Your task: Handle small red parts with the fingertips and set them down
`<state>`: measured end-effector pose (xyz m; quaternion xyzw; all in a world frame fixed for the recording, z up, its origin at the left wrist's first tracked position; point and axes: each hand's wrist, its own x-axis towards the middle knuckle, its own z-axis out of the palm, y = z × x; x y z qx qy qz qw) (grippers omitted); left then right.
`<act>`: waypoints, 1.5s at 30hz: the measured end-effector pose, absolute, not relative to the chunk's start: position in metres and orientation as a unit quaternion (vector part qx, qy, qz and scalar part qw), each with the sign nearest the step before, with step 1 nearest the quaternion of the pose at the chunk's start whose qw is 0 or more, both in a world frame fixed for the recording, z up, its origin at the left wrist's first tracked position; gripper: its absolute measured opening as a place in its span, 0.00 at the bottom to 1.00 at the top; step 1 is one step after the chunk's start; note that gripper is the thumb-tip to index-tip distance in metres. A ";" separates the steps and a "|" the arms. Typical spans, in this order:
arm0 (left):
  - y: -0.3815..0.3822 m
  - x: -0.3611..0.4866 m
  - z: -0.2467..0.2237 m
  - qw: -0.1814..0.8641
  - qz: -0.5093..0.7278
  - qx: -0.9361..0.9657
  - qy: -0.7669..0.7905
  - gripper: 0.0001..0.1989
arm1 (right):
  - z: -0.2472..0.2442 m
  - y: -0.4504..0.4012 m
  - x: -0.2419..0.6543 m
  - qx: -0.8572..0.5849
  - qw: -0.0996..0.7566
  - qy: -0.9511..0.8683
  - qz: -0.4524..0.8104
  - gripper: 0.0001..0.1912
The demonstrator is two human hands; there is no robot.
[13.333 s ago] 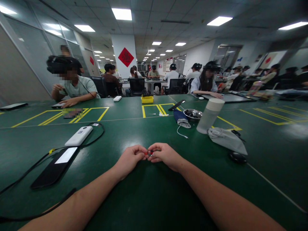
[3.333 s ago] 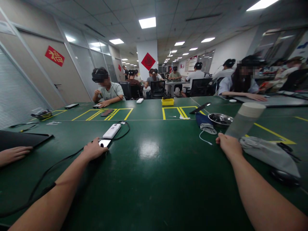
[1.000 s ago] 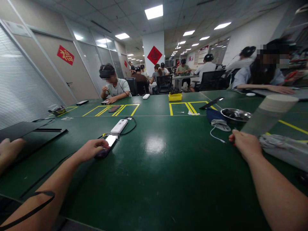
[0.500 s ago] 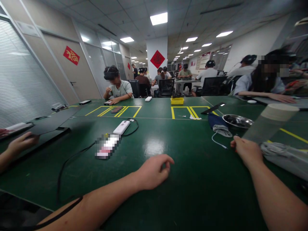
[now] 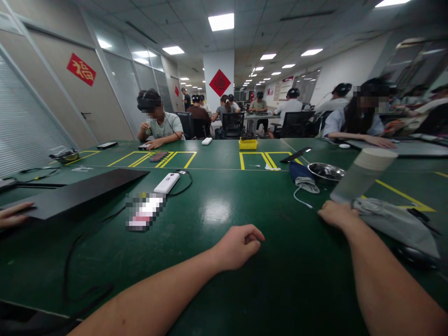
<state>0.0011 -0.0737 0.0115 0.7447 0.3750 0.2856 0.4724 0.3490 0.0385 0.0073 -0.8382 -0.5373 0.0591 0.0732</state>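
Observation:
My left hand lies low over the green table, holding nothing that I can see. Its fingers are loosely curled, with a small gap between thumb and forefinger. My right hand is closed on the table, and what its fingers hold, if anything, is hidden. Directly behind it stands a translucent bottle with a pale lid, which looks tilted in this view; whether the hand touches it I cannot tell. A grey cloth pouch lies right of that hand. Beyond it are a blue-and-grey folded pouch and a white cable.
A white power bank and a blurred phone lie on the left, with a black cable. Another person's hand holds a dark flat panel. A steel bowl and yellow basket stand farther back. Co-workers sit around.
The view has turned to the right, so most things sit farther left. My left hand has moved slightly right, nearer my right hand. The dark panel at left has shifted and shows more.

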 end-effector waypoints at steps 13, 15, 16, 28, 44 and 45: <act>-0.055 -0.013 0.006 0.243 0.276 0.810 0.457 0.10 | 0.032 -0.025 0.193 -0.495 0.033 -0.844 0.205 0.03; -0.051 -0.016 0.007 0.185 0.241 0.814 0.495 0.09 | 0.030 -0.031 0.169 -0.453 0.046 -0.865 0.210 0.08; -0.050 -0.017 0.008 0.165 0.227 0.818 0.502 0.08 | 0.029 -0.034 0.161 -0.432 0.062 -0.875 0.210 0.10; -0.048 -0.024 0.015 0.160 0.183 0.856 0.457 0.06 | 0.016 -0.034 0.162 -0.430 0.077 -0.888 0.144 0.08; -0.044 -0.021 0.002 0.233 0.281 0.823 0.435 0.05 | 0.014 -0.029 0.167 -0.423 0.225 -0.822 0.307 0.17; -0.042 -0.021 0.002 0.252 0.291 0.814 0.436 0.06 | 0.012 -0.027 0.165 -0.424 0.244 -0.802 0.342 0.17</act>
